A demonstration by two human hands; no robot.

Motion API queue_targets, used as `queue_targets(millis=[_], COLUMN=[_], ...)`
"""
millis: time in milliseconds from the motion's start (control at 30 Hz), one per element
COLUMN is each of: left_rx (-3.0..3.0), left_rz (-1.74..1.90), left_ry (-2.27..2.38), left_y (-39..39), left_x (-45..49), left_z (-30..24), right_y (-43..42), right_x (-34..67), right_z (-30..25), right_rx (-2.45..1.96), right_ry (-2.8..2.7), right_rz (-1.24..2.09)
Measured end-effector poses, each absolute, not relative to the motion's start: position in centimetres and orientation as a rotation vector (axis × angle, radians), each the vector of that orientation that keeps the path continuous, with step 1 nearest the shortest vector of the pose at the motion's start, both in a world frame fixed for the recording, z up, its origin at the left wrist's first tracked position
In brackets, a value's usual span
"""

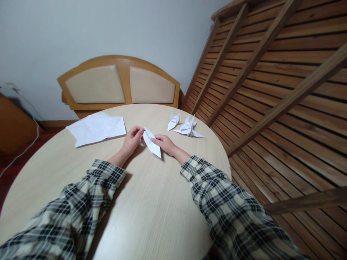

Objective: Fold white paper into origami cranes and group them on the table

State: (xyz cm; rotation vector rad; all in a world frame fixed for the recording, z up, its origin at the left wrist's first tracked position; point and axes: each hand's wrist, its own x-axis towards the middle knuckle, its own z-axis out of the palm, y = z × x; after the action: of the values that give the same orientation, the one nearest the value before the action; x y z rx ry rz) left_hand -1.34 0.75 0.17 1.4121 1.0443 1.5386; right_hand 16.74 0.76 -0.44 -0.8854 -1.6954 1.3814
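Note:
Between my hands is a piece of folded white paper (152, 146), a long narrow diamond shape, tilted above the table. My left hand (133, 138) pinches its far upper end between thumb and fingers. From the right side, my right hand (165, 143) grips its middle, the thumb lying on top and the fingers hidden underneath. Beyond my right hand stand folded white paper cranes: a single crane (174, 121) and a cluster of cranes (189, 127) overlapping each other. Left of my left hand lie white paper sheets (99, 128), loosely stacked and creased.
The round pale wooden table (141, 202) carries everything. Behind it stands a wooden headboard (123, 83) with cream panels against the wall. A slatted wooden frame (271, 90) leans close along the right edge. A white cable (34, 133) hangs at far left.

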Motion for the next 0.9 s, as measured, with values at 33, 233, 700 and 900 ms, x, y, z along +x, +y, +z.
queue_targets(millis=[33, 233, 700, 900], left_rx=[1.387, 1.469, 1.528, 1.418], left_rz=[1.537, 1.462, 1.489, 1.503], left_ry=[1.042, 1.034, 1.091, 1.072], left_y=[0.78, 0.69, 0.41, 0.51], left_x=[-1.32, -1.55, -1.43, -1.36], left_z=[0.16, 0.06, 0.39, 0.35], right_y=[0.73, 0.84, 0.94, 0.83], right_x=[16.74, 16.75, 16.71, 16.72], right_z=[-0.41, -0.48, -0.47, -0.29], right_rx=[-0.889, -0.878, -0.924, -0.939], right_ry=[-1.697, -1.711, -1.669, -1.66], right_rz=[1.385, 1.377, 1.377, 1.369])
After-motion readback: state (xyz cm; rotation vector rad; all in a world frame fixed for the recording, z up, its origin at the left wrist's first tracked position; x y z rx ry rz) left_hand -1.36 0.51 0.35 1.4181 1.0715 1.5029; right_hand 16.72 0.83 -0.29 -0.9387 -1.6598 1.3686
